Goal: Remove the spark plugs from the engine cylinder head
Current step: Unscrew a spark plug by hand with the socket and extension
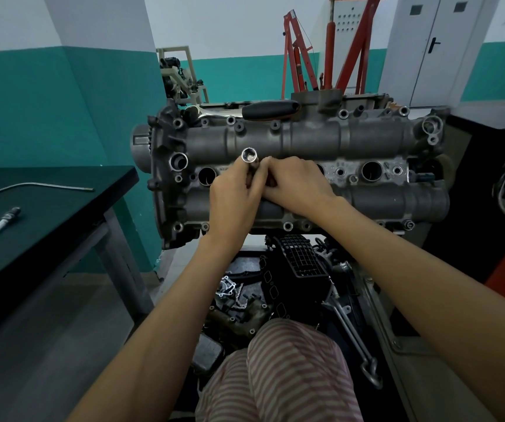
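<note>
Two hands meet over the middle of the cylinder head [306, 141], right above its row of plug wells. Your left hand [233, 199] is curled round a metal spark plug socket [250, 156], holding it upright with its open end tilted toward you. Your right hand [296, 181] lies beside it, fingertips touching the left hand and the lower part of the socket; what those fingertips pinch, if anything, is hidden behind the left hand.

On the head, one open plug well [207, 175] shows left of your hands and another [371, 171] to the right; the wells under your hands are covered, so whether a plug sits in them cannot be told. One spark plug [5, 220] already lies on the dark table [62, 208] at your left, well apart from the engine, near a bent metal rod [32, 187]. A ratchet with a black handle [271, 110] rests along the far edge of the head.

Below the engine, loose parts and a black plastic housing [301, 263] are piled on the floor, with a metal bar [354, 336] lying across them. A red engine hoist [330, 47] stands behind.
</note>
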`<state>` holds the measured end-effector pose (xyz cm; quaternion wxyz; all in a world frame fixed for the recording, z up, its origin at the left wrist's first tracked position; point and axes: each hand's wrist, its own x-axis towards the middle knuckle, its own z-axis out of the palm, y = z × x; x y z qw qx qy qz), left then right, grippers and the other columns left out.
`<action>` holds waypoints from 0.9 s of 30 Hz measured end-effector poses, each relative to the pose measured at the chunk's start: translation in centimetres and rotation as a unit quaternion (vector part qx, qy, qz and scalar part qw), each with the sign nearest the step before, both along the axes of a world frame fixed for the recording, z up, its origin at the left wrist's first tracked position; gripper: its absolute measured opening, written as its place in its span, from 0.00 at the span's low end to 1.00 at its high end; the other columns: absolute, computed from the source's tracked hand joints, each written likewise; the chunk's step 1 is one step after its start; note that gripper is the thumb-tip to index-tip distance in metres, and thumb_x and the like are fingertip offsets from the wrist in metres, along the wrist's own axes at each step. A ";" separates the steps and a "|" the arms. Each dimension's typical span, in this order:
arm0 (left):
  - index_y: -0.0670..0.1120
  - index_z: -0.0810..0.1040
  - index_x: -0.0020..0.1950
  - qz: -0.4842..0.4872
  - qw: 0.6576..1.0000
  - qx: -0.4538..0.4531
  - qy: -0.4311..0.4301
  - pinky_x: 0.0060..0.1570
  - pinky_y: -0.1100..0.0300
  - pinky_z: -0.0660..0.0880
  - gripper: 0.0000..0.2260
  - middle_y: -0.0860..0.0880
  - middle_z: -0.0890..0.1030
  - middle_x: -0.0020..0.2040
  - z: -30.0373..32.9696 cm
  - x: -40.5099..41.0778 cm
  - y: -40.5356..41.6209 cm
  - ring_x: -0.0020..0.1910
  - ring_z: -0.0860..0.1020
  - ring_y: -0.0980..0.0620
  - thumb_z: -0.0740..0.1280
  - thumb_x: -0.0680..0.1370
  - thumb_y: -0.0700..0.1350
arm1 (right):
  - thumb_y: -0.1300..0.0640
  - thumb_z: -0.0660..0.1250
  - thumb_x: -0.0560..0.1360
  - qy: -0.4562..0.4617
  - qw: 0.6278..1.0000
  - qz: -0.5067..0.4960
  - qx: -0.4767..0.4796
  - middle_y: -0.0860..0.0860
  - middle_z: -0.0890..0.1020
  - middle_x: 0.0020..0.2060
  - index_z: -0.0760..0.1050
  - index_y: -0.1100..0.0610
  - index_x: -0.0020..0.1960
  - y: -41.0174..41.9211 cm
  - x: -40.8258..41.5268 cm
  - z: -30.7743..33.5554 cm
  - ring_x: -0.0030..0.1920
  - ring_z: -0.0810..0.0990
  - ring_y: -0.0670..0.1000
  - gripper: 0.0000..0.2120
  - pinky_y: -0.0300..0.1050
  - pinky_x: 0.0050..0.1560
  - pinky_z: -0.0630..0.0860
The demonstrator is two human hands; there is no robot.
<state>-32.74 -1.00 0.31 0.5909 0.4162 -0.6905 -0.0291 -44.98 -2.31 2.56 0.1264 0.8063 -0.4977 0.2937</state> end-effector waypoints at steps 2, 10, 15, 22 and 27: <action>0.45 0.69 0.34 -0.001 1.000 -0.004 0.005 0.30 0.64 0.62 0.14 0.55 0.64 0.24 0.1 -0.1 0.1 0.25 0.65 0.57 0.65 0.78 0.47 | 0.47 0.59 0.75 0.003 1.000 -0.004 -0.001 0.56 0.80 0.35 0.72 0.53 0.38 -0.1 0.1 0.0 0.39 0.79 0.60 0.12 0.43 0.31 0.58; 0.38 0.73 0.40 0.004 1.000 -0.009 0.007 0.30 0.62 0.65 0.10 0.47 0.72 0.28 0.0 -0.2 0.4 0.27 0.68 0.54 0.65 0.76 0.44 | 0.52 0.59 0.74 0.024 1.000 0.006 -0.002 0.55 0.80 0.41 0.66 0.55 0.44 -0.3 0.0 0.0 0.42 0.77 0.61 0.06 0.45 0.34 0.60; 0.41 0.73 0.38 0.012 1.000 -0.007 0.002 0.29 0.66 0.61 0.10 0.55 0.67 0.25 0.0 -0.2 0.2 0.25 0.66 0.57 0.64 0.77 0.43 | 0.49 0.60 0.73 -0.004 1.000 0.008 0.002 0.55 0.80 0.40 0.62 0.54 0.43 -0.1 0.0 -0.2 0.41 0.77 0.61 0.10 0.45 0.34 0.59; 0.39 0.73 0.33 -0.004 1.000 -0.025 0.008 0.29 0.64 0.62 0.16 0.50 0.68 0.24 0.1 -0.3 0.3 0.25 0.65 0.54 0.65 0.78 0.47 | 0.49 0.57 0.76 0.021 0.999 -0.014 -0.020 0.59 0.81 0.40 0.75 0.58 0.48 -0.4 0.0 -0.1 0.42 0.78 0.63 0.14 0.45 0.35 0.61; 0.39 0.73 0.36 0.014 1.000 -0.022 -0.005 0.31 0.59 0.65 0.12 0.51 0.67 0.26 0.1 -0.3 0.4 0.27 0.67 0.51 0.65 0.77 0.44 | 0.52 0.59 0.74 0.022 1.000 0.006 -0.009 0.56 0.82 0.41 0.72 0.54 0.48 -0.2 -0.1 -0.1 0.43 0.78 0.62 0.08 0.45 0.35 0.60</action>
